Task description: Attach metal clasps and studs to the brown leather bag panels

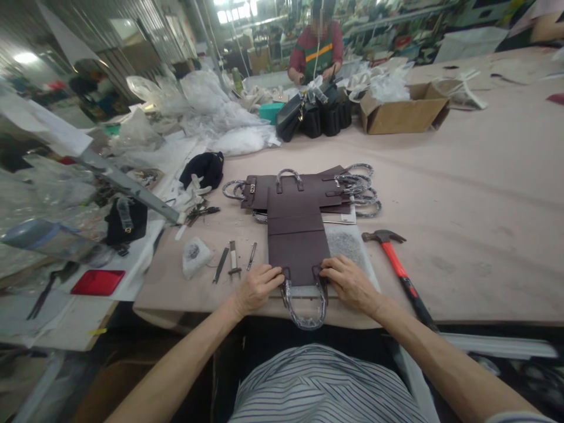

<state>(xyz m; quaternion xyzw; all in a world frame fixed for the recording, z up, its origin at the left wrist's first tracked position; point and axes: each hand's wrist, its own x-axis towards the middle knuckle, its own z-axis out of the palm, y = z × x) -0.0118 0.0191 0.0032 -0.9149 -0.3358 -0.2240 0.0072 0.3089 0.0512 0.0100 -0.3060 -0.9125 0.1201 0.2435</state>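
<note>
A dark brown bag panel [298, 249] lies flat in front of me, with a crease across it and a plastic-wrapped handle [306, 322] hanging over the table's near edge. My left hand [259, 286] grips the panel's near left corner by the handle's base, fingers closed on it. At the opposite corner my right hand [348, 282] pinches the edge in the same way. Beneath the panel is a pale slab [352, 249]. The panel's far end rests on a pile of similar brown bag panels [259, 191] with wrapped handles.
A claw hammer [399, 267] with an orange and black grip lies right of the slab. Small hand tools [233, 261] and a crumpled plastic bag [195, 257] are on the left. Black bags [312, 114], a cardboard box [403, 111] and a co-worker [319, 50] are across the table.
</note>
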